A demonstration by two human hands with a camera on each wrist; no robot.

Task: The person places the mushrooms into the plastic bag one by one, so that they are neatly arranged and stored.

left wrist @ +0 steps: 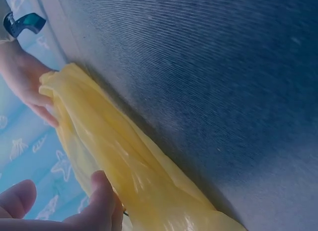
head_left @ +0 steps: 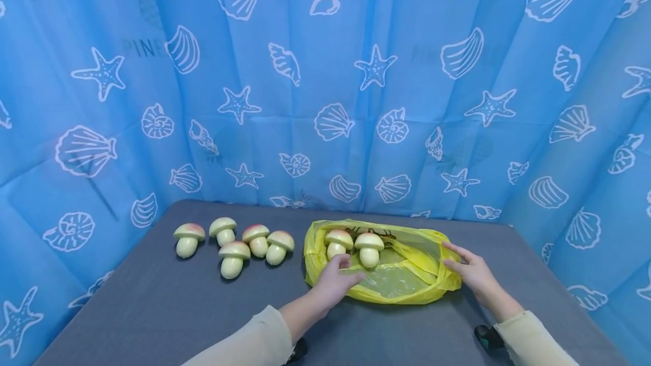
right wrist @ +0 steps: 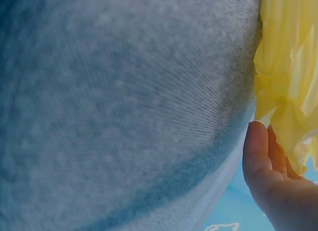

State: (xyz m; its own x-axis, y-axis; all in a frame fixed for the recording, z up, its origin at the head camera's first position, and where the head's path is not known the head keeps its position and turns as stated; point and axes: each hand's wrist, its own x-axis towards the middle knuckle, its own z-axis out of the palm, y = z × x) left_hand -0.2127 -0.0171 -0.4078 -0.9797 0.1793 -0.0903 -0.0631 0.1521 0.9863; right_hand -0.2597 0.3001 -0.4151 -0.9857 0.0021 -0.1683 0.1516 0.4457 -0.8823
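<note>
Two mushroom-shaped pieces (head_left: pixel 369 250) sit inside a yellow plastic bag (head_left: pixel 396 297), just beyond the left hand (head_left: pixel 331 284), while five loose pieces (head_left: pixel 234 258) lie off to that hand's left. From where I stand, a grey cloth-covered table (head_left: pixel 168 321) spreads under both hands, and a blue curtain (head_left: pixel 330 92) of white shells and starfish hangs beyond them. The bag lies mouth up, its long axis running from the left hand across to the right hand (head_left: pixel 475 273), which pinches the rim at its end. The left hand reaches over the near rim, thumb and fingers parted, gripping nothing. Both bagged pieces point their caps away from it, stems toward the person. Its fingers hide the lower stem of the left one; whether they touch, I can't tell. Dark print inside the bag is partly covered, and a black object (head_left: pixel 489 336) by the right wrist is hard to make out.
</note>
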